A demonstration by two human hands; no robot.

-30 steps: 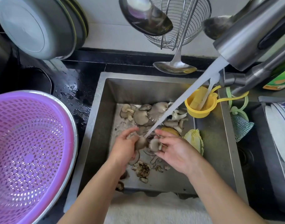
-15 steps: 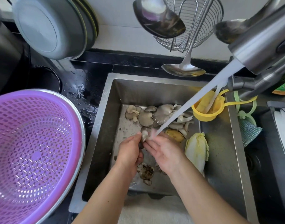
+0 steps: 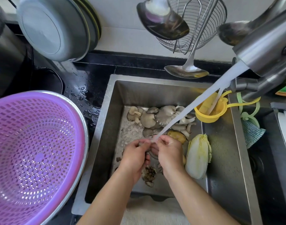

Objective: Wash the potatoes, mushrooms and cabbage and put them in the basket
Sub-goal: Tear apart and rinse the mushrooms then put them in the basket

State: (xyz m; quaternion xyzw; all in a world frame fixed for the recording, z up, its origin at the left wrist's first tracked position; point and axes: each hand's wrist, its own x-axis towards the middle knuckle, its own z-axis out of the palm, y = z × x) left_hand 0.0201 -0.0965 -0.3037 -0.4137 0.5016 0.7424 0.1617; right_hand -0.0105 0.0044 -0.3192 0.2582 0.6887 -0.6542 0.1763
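Both hands have closed in tighter under the water since half a second ago. Big purple perforated plastic basket (image 3: 36, 153) sits left of the stainless steel sink (image 3: 223, 159), nothing in it. Pale yellow-green napa cabbage (image 3: 197, 155) lies toward the sink's right edge, grey oyster mushrooms (image 3: 156, 116) are piled at its back, brown potato (image 3: 177, 136) is between them. Left hand (image 3: 135, 157) and right hand (image 3: 169, 153) curl around one small mushroom, mostly hidden, right where the tap stream (image 3: 194, 108) lands.

Both forearms reach forward, the left hand (image 3: 135, 157) and right hand (image 3: 169, 153) side by side, fingers curled, fingertips meeting.
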